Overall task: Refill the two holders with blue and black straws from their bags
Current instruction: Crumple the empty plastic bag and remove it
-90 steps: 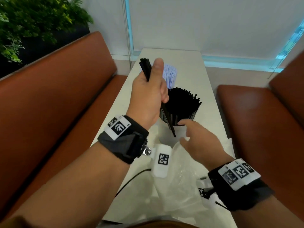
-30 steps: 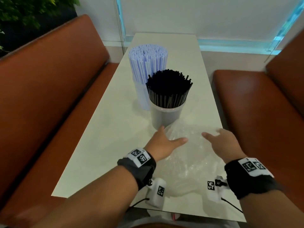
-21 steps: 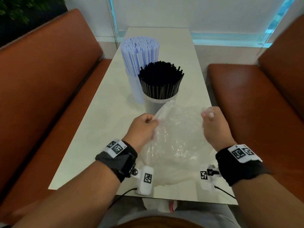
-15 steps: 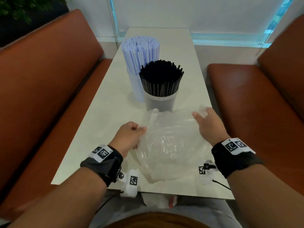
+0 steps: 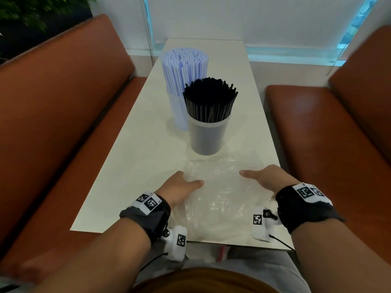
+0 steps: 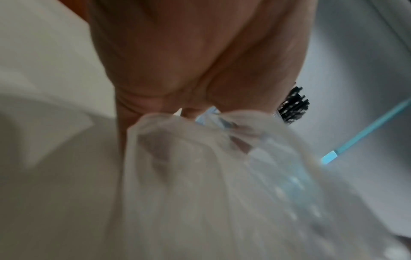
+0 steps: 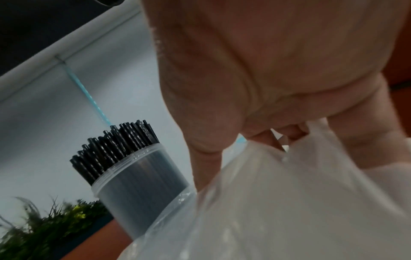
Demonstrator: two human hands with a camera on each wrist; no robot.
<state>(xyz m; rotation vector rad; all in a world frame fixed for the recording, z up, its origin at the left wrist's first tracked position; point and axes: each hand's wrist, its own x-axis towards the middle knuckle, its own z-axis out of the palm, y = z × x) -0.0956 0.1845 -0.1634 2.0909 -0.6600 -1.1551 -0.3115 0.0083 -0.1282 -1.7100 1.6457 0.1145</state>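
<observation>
Rust-brown padded benches [image 5: 53, 115] flank a long cream table [image 5: 135, 157], with a pale wall and a teal-lit strip behind.

Plenty is tough to read here. On the near end of that table lies a crumpled clear plastic bag [image 5: 220, 199], so see-through against the tabletop that its edges all but vanish from the head view, and whether anything is inside it cannot be told. Both wrist views are smeared with blur and mostly filled by palm and film. The fingertips of both hands are tucked out of sight from above.

Left hand [image 5: 179, 187] sits on the bag's left edge, thumb pointing right across the plastic; the left wrist view shows film gathered up against the palm [image 6: 177, 61], but the fingers cannot be made out, so a grip is impossible to call. Right hand [image 5: 264, 176] is at the bag's right edge, thumb stretched left, and from the right wrist camera its fingers [image 7: 264, 137] curl into a bunched fold of the bag [image 7: 289, 193], holding it.

Just beyond the bag stands a clear cylindrical holder [image 5: 208, 136] packed with upright black straws [image 5: 209, 98]. Behind it to the left, touching or nearly so, a second clear holder [image 5: 176, 111], largely hidden, carries a taller bundle of pale blue straws [image 5: 184, 68].
</observation>
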